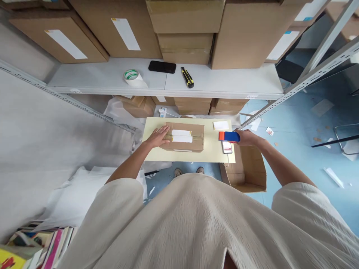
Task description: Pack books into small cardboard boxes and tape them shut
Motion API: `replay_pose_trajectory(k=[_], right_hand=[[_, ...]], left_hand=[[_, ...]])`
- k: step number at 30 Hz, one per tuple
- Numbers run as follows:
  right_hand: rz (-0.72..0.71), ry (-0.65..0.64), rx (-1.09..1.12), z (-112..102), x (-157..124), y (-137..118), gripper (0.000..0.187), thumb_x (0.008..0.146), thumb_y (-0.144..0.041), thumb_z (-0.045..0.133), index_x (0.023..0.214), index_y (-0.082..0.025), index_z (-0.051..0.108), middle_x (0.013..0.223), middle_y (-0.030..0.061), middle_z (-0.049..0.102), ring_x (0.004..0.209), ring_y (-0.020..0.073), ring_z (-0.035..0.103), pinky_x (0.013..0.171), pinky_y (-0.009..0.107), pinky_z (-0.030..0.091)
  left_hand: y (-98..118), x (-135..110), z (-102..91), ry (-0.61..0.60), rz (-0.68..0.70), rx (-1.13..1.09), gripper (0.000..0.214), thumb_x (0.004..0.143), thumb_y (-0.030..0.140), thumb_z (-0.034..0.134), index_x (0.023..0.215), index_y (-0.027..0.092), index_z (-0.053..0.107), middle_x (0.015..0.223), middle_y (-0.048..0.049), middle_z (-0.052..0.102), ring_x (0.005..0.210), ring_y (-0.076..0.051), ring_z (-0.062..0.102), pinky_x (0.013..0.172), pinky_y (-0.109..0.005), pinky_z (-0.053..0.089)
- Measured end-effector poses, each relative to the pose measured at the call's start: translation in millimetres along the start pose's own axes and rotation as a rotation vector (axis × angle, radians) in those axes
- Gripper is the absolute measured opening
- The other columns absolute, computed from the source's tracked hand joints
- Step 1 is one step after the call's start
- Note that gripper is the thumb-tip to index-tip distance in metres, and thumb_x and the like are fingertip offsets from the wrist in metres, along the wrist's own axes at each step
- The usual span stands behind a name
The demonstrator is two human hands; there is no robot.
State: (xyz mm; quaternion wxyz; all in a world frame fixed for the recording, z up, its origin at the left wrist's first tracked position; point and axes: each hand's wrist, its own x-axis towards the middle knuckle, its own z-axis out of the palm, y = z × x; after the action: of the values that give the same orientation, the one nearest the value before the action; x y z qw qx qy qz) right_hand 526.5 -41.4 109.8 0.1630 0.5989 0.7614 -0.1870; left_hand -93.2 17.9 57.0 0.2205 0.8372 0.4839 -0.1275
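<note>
A closed cardboard box (198, 144) lies on a pale yellow tabletop (187, 157), with a strip of tape along its top seam and white labels (181, 139) across it. My left hand (159, 136) rests on the box's left end, fingers stretched out over the edge. In my right hand (246, 137) is a blue and orange tape dispenser (231, 136), held above the right end of the tabletop, apart from the box. Below the dispenser, a small device with a lit screen (227, 148) is partly covered. A white label slip (220, 125) lies just behind it.
On the grey shelf (98, 76) ahead are a tape roll (131, 76), a black phone (162, 67) and a yellow-black box cutter (187, 77). Large cardboard boxes (244, 37) stand behind them. An open carton (248, 168) sits at the right, and white packing sheets (78, 190) at the left.
</note>
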Motion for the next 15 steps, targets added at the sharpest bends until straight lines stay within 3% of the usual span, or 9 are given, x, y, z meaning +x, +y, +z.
replay_pose_trajectory(k=[6,10,15], right_hand=[[-0.033,-0.113,0.025,19,25,-13,0.047,0.094,-0.042,0.083,0.131,-0.020,0.066,0.120,0.0188,0.084,0.110,0.0378,0.081,0.104,0.044,0.054],[-0.053,-0.182,0.039,25,43,-34,0.052,0.093,-0.037,0.084,0.137,-0.020,0.063,0.125,0.0197,0.083,0.112,0.0376,0.081,0.107,0.045,0.053],[-0.067,-0.175,0.008,29,62,-68,0.052,0.093,-0.033,0.080,0.140,-0.017,0.062,0.129,0.0221,0.081,0.117,0.0379,0.079,0.111,0.046,0.049]], left_hand=[[14,9,-16.4,-0.085,-0.084,0.013,0.107,0.105,0.065,0.065,0.190,0.026,0.013,0.197,-0.0163,0.012,0.183,-0.038,0.012,0.144,-0.062,0.018],[24,12,-22.5,-0.097,-0.130,0.029,0.114,0.100,0.065,0.074,0.189,0.026,0.015,0.196,-0.0188,0.015,0.183,-0.038,0.015,0.143,-0.059,0.025],[33,12,-25.4,-0.094,-0.159,0.049,0.114,0.096,0.060,0.080,0.187,0.023,0.022,0.195,-0.0201,0.018,0.182,-0.039,0.020,0.142,-0.055,0.030]])
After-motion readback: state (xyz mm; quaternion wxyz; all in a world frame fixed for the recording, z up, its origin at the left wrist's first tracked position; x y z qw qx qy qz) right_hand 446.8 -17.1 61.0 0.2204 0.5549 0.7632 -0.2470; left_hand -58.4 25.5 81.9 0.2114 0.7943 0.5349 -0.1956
